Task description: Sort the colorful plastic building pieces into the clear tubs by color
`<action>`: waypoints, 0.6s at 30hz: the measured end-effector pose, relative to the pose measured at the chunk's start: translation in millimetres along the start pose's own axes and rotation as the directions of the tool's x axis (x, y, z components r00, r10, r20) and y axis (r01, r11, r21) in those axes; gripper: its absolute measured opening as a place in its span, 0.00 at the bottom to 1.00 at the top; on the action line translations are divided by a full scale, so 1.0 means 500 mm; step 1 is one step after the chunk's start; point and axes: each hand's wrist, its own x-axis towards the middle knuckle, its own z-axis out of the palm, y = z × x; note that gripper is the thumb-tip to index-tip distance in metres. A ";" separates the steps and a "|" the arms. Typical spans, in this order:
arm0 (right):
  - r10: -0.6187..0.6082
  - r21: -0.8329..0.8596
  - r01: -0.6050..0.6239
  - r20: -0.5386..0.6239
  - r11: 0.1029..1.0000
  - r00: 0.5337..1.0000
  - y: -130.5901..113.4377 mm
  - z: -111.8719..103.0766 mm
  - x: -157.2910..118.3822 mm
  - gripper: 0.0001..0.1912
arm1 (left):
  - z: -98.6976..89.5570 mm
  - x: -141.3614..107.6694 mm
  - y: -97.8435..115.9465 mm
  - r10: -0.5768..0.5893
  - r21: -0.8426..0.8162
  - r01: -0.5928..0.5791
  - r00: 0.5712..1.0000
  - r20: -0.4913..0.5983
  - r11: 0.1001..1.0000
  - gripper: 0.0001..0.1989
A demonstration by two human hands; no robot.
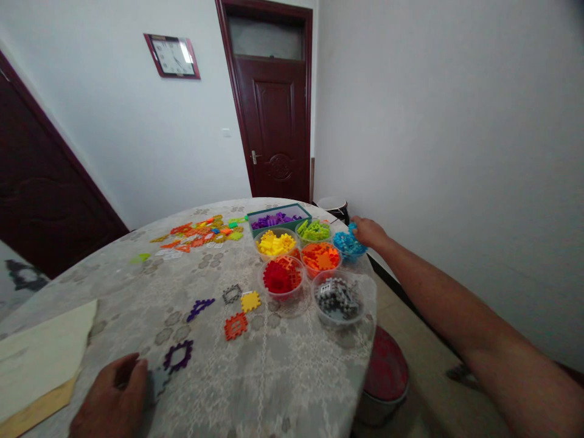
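Observation:
My right hand (368, 232) reaches to the far right edge of the table, fingers pinched at the rim of a clear bowl of blue interlocking plastic pieces (348, 244). A blue piece shows at the fingertips. My left hand (112, 398) rests near the front of the table with curled fingers; whatever they hold is hidden. Against its right side lies a grey notched piece (158, 383), partly covered, touching a dark purple square frame piece (178, 355). Farther off lie a purple piece (199, 309), a grey frame piece (232, 294), a yellow square (250, 302) and an orange-red square (236, 326).
Clear bowls hold yellow (276, 243), green (314, 230), orange (321, 258), red (281, 277) and grey pieces (338, 298). Behind them is a box of purple pieces (276, 220). Mixed pieces (201, 234) spread at the back left. Paper sheets (43, 359) lie front left; a red-topped stool (387, 365) stands below.

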 end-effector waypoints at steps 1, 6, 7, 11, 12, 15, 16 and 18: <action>-0.015 0.005 0.015 0.020 1.000 1.000 0.002 0.007 0.000 0.26 | 0.000 0.001 -0.002 -0.019 0.013 0.019 1.000 0.005 1.000 0.26; -0.070 0.086 0.066 0.040 0.994 0.997 0.016 0.006 0.001 0.20 | -0.013 -0.008 0.022 -0.040 0.055 0.040 0.999 0.009 0.998 0.25; -0.075 0.109 0.071 0.035 0.992 0.997 0.020 0.000 0.001 0.18 | -0.017 -0.012 0.030 -0.040 0.058 0.039 0.999 0.010 0.998 0.25; -0.048 0.191 0.053 -0.032 0.980 0.998 0.034 -0.028 -0.019 0.20 | -0.029 -0.020 0.051 -0.039 0.068 0.038 0.999 0.014 0.997 0.24; -0.012 0.235 0.037 -0.111 0.971 0.994 0.032 -0.036 -0.034 0.21 | -0.029 -0.020 0.052 -0.035 0.072 0.034 0.999 0.010 0.997 0.23; 0.184 0.518 0.089 -0.453 0.851 0.872 -0.007 -0.060 -0.116 0.21 | -0.029 -0.020 0.053 -0.027 0.088 0.028 1.000 -0.003 0.996 0.22; 0.240 0.615 0.168 -0.523 0.770 0.818 -0.033 -0.067 -0.156 0.20 | -0.029 -0.021 0.055 -0.026 0.090 0.026 1.000 -0.004 0.996 0.22; 0.207 0.721 0.345 -0.558 0.601 0.804 -0.101 -0.078 -0.249 0.17 | -0.031 -0.026 0.061 -0.017 0.081 0.018 1.000 -0.007 0.997 0.21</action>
